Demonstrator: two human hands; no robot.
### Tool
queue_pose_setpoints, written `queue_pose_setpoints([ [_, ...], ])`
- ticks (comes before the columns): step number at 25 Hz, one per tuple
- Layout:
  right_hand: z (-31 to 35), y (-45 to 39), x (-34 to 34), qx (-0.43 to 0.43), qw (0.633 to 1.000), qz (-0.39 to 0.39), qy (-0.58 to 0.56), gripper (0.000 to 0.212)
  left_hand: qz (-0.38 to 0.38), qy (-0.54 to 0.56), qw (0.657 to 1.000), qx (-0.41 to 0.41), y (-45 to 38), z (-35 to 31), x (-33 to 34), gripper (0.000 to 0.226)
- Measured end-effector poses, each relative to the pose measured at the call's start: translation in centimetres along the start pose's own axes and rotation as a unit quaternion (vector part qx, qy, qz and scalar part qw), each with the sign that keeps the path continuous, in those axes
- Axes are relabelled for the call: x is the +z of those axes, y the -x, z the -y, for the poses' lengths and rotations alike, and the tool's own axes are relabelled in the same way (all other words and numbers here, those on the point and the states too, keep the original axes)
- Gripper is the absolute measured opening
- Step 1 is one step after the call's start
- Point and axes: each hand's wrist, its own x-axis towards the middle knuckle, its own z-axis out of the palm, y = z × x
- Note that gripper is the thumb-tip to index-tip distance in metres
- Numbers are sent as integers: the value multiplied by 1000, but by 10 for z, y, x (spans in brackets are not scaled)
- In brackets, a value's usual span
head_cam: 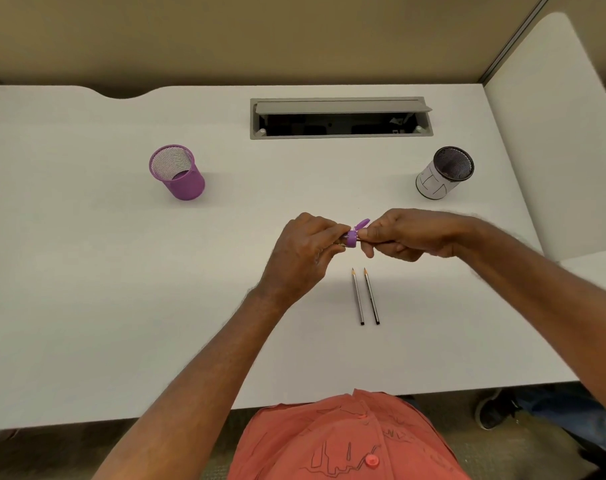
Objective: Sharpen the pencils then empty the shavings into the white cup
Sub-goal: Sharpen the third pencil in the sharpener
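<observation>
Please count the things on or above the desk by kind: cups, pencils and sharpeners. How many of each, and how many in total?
Cups: 2, the purple mesh cup and the white cup.
Pencils lying on the desk: 2, the left pencil and the right pencil.
Sharpeners: 1, the purple sharpener, held between the left hand and the right hand.
Total: 5.

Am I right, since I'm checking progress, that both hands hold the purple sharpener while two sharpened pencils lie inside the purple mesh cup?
Not quite. The head view shows both hands, left and right, at the purple sharpener, but the two sharpened pencils lie side by side on the white desk nearer the person, not inside the purple mesh cup.
</observation>
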Motion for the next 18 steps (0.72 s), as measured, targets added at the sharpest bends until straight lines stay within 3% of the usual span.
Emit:
queue_pose_setpoints([
  [4, 0, 4, 5, 32, 999, 13, -21, 44, 15, 10, 1000, -3, 3, -1, 3, 26],
  [6, -1, 6, 17, 7, 997, -57, 54, 46, 22, 22, 999, -23, 4, 0, 4, 26],
  [8, -2, 11, 30, -31, 966, -180, 185, 38, 25, 42, 998, -39, 4, 1, 5, 26],
  [10, -8, 18, 42, -116, 886, -295, 339, 23, 28, 51, 997, -49, 4, 0, 3, 26],
  [13, -18, 22, 54, -228, 692, -394, 560, 9, 30, 61, 996, -59, 3, 2, 2, 26],
  [14, -20, 21, 56, -246, 655, -400, 593, 11, 31, 63, 996, -60, 3, 1, 3, 25],
  [15, -20, 20, 56, -255, 645, -398, 600, 12, 29, 63, 996, -60, 4, -1, 3, 25],
  [16, -19, 19, 55, -253, 664, -390, 586, 14, 22, 61, 996, -58, 4, -2, 3, 25],
  [18, -14, 16, 50, -211, 746, -356, 521, 22, 5, 53, 998, -46, 6, -3, 2, 25],
])
